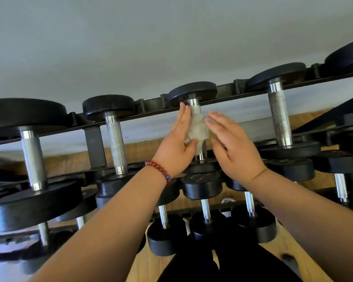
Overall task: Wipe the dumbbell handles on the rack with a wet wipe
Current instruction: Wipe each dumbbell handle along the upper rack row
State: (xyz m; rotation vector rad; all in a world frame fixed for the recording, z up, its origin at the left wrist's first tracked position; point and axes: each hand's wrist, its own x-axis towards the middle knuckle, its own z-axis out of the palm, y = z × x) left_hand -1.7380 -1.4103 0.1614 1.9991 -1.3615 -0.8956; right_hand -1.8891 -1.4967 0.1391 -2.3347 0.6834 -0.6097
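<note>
1. The dumbbell handle (116, 143) left of centre is bare silvery metal, with rough knurling along the grip and smooth, shiny chrome collars at both ends.
2. The upper-right handle (278, 117) is the same metal, but its knurling looks duller and kinda patchy.
3. The dumbbell heads (109, 105) are black and matt, rubbery-looking with a slightly grainy skin.
4. The rack rail (151, 112) looks like black-painted metal, low sheen, a bit scuffed.
5. The wet wipe (197, 129) at centre is thin, white, crumpled and soft, a cloth-like sheet that's slightly see-through.
6. The bracelet (161, 169) has glossy dark red round beads, plus one blue.
7. The floor (293, 247) at lower right is light wood with visible grain.
8. The wall (151, 37) across the top is plain grey, matt and smooth.
</note>
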